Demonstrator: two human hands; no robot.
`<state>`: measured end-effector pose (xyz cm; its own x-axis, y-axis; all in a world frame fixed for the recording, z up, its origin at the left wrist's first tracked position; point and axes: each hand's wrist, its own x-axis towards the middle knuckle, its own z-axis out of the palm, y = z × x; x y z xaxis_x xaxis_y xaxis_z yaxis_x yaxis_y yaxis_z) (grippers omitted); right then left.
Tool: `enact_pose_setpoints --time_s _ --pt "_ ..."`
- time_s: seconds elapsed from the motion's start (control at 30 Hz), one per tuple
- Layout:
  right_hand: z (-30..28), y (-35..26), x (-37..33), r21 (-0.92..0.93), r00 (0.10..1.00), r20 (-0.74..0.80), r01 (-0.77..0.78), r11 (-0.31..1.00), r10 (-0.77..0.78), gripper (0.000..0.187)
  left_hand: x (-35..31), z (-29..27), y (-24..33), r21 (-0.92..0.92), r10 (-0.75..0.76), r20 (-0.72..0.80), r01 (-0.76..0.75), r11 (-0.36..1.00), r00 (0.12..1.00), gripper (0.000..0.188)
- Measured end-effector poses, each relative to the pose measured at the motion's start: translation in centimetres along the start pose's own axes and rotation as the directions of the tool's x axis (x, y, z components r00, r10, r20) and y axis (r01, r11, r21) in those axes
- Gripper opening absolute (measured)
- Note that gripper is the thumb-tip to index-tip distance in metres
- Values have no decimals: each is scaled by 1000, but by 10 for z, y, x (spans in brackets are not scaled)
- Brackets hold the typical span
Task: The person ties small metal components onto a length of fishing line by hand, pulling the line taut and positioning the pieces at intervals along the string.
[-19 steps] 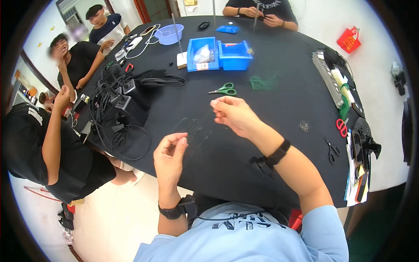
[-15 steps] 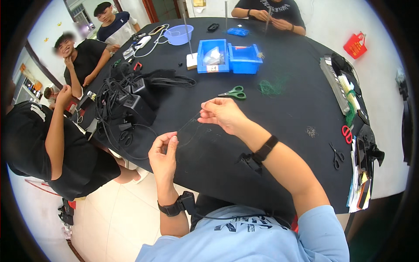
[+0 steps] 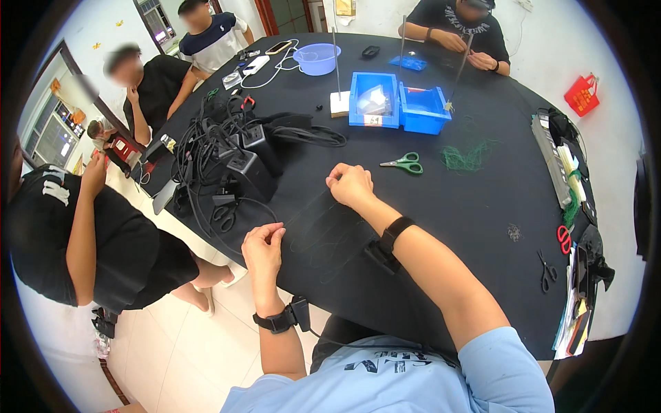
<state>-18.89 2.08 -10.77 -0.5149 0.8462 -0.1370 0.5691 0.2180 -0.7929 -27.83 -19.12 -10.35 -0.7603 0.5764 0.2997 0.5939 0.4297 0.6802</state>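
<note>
Pinching a fine line [image 3: 307,209] between thumb and fingertips of the left hand [image 3: 263,249], over the near left edge of the black worktop [image 3: 482,220]. Gripping it likewise in the right hand [image 3: 354,186], farther forward and to the right, with fingertips pressed together. Strung between both hands, with faint loose loops below; too thin to tell whether hanging or lying down. Wearing a black strap on each wrist. Seen just beyond the right hand: green-handled scissors [image 3: 411,164], with a tangle of green thread [image 3: 468,157] to their right. Farther back, two blue plastic bins [image 3: 425,125] side by side. Heaped to the left, black cables [image 3: 206,141] around black power adapters [image 3: 251,177]. Over to the right, black scissors [image 3: 547,274] near red-handled scissors [image 3: 564,239].
</note>
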Motion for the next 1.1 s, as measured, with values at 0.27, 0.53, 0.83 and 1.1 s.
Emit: enact_pose_setpoints --time_s 0.27,0.53,0.83,1.1 --pt "-3 -2 -12 -248 991 -75 90 965 -111 20 0 0 2 71 49 -6 -48 996 999 12" --pt "-29 16 -1 27 991 -130 42 999 -38 20 -1 8 -6 168 173 0 -171 971 985 15" --pt "-102 -17 -72 649 773 247 315 692 -584 67 -1 -10 -22 90 61 189 -80 993 980 37" --pt "-143 -88 -146 692 313 413 502 518 -855 92 1 -19 17 58 -17 -21 18 998 1000 37"
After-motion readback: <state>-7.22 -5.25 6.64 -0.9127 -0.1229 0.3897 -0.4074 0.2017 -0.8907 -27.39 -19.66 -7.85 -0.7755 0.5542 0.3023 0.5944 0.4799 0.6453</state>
